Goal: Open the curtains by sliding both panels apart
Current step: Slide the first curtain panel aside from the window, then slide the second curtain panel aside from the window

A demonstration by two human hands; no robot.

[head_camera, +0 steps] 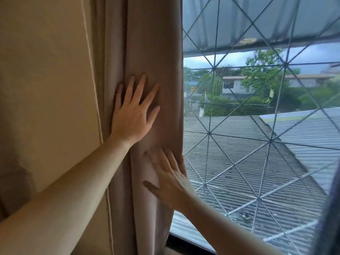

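head view:
left panel (147, 52): bunched at window's left edge, beside wall (46, 70)
left hand (132, 115): flat, fingers spread, pressing folds back
right hand (171, 183): flat, open, at panel edge
window (257, 144): uncovered here

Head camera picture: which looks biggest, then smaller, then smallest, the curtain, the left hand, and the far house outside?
1. Curtain, biggest by far.
2. Left hand.
3. Far house, which looks smallest, but only because it is far off.
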